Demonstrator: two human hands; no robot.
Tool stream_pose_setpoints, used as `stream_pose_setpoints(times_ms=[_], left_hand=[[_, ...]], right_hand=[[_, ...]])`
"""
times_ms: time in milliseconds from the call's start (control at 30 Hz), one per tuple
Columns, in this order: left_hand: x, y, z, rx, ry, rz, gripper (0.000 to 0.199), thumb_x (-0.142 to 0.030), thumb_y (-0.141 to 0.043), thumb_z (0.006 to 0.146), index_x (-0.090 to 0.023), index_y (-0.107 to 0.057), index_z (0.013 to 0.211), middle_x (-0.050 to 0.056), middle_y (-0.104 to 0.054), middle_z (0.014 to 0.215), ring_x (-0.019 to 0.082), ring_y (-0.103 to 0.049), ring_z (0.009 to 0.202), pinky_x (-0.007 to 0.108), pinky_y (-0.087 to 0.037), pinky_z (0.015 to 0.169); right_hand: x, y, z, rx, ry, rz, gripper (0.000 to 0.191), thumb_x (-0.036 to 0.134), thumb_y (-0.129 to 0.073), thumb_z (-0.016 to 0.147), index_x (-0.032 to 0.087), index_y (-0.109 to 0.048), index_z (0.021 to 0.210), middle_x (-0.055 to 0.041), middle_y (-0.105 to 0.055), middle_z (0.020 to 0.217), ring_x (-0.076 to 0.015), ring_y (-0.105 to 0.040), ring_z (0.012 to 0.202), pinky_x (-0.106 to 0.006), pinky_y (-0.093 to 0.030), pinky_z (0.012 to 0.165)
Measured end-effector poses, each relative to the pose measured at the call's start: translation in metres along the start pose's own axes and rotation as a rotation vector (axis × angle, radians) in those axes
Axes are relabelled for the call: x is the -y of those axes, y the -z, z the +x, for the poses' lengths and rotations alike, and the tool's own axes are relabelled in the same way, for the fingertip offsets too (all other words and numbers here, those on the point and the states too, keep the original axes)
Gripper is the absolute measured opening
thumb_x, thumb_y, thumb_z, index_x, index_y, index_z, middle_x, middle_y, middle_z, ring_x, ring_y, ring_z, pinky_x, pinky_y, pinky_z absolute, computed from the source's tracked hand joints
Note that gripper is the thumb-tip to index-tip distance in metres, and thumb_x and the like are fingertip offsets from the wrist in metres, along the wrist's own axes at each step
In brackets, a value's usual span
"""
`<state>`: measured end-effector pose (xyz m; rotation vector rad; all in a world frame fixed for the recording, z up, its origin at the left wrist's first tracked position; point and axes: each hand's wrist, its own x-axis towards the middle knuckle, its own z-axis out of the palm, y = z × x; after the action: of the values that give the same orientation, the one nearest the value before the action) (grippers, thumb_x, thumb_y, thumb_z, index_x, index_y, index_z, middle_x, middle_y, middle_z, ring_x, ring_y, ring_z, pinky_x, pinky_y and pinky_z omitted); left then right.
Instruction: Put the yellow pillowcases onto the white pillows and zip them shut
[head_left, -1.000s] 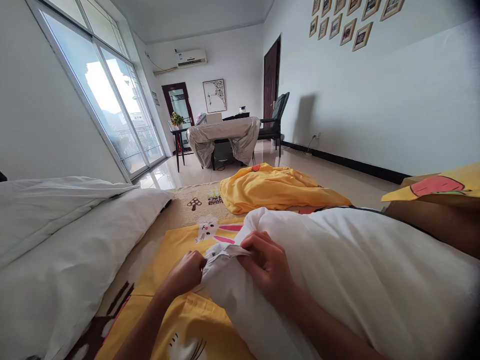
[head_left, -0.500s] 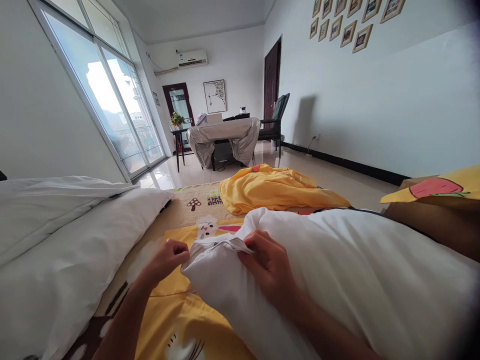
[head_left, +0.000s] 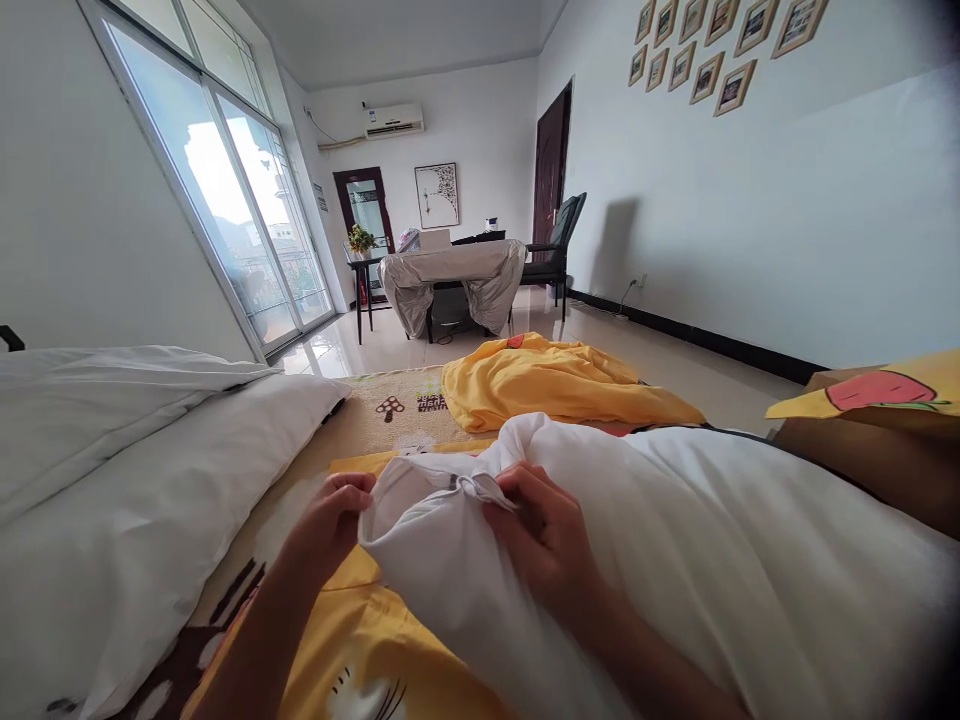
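A puffy white pillow (head_left: 697,540) with dark edging fills the lower right. My left hand (head_left: 337,515) pinches the left side of its white cloth end, thumb and finger closed on the rim. Opposite it, my right hand (head_left: 544,530) is closed on a gathered bit of the same cloth. Between the two hands the cloth gapes in a fold, and its inner side shows with a small dark spot. Yellow printed fabric (head_left: 360,625) lies beneath my hands and the pillow.
More white pillows (head_left: 142,500) lie at the left. A crumpled yellow cloth (head_left: 555,385) rests on the beige patterned blanket (head_left: 367,400). At right, yellow strawberry-print fabric (head_left: 892,390) drapes over something brown. A covered table (head_left: 454,265) and a black chair (head_left: 555,250) stand farther back.
My left hand has drawn the rim slightly up and left, so the fold between my hands gapes wider. My right hand keeps its grip, and the view has tilted up slightly.
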<state>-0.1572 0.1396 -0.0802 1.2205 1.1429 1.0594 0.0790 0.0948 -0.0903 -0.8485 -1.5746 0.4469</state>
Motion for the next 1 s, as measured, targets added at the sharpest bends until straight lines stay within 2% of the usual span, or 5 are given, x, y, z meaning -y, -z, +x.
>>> stream_pose_setpoints(times_ms=[467,600,733,800,1000], left_hand=[[0.071,0.03,0.064,0.012,-0.254,0.651,0.036,-0.031,-0.062,0.056,-0.019,-0.033,0.039,-0.007,-0.028,0.04,0.008,-0.025,0.047,0.024,-0.016,0.049],[0.046,0.032,0.042,0.02,-0.437,0.664,0.011,-0.029,-0.056,0.068,-0.018,-0.059,0.067,0.001,-0.06,0.068,0.016,-0.05,0.066,0.026,-0.038,0.063],[0.006,0.027,0.005,0.23,-0.67,0.537,0.054,-0.031,-0.053,0.081,-0.021,-0.046,0.134,0.011,-0.053,0.136,0.026,-0.048,0.122,0.036,-0.038,0.099],[-0.005,0.019,-0.01,0.307,-0.678,0.554,0.069,-0.034,-0.063,0.078,-0.024,-0.038,0.141,0.011,-0.049,0.141,0.028,-0.046,0.126,0.038,-0.036,0.102],[-0.001,-0.013,-0.016,0.213,-0.622,0.568,0.015,-0.028,-0.059,0.081,-0.018,-0.065,0.072,-0.001,-0.065,0.073,0.014,-0.052,0.068,0.024,-0.038,0.068]], right_hand=[[-0.027,-0.026,-0.005,0.086,0.105,-0.299,0.013,0.015,-0.057,0.08,0.02,-0.052,0.069,0.0009,-0.058,0.066,-0.0156,-0.05,0.068,-0.026,-0.038,0.064],[-0.023,-0.026,0.005,0.016,0.113,-0.333,0.011,0.021,-0.058,0.081,0.021,-0.055,0.07,0.0,-0.059,0.067,-0.0168,-0.051,0.067,-0.028,-0.04,0.064],[-0.005,-0.03,0.014,0.03,0.137,-0.375,0.009,0.021,-0.059,0.082,0.021,-0.056,0.073,-0.0001,-0.059,0.068,-0.0176,-0.052,0.069,-0.029,-0.04,0.066],[0.007,-0.035,0.017,0.112,0.172,-0.422,0.009,0.017,-0.058,0.081,0.021,-0.056,0.073,-0.0005,-0.061,0.07,-0.0176,-0.052,0.071,-0.03,-0.039,0.069],[0.033,-0.043,0.03,0.439,0.219,-0.633,0.014,0.004,-0.058,0.074,0.019,-0.055,0.075,-0.0024,-0.064,0.077,-0.0181,-0.054,0.075,-0.033,-0.039,0.075]])
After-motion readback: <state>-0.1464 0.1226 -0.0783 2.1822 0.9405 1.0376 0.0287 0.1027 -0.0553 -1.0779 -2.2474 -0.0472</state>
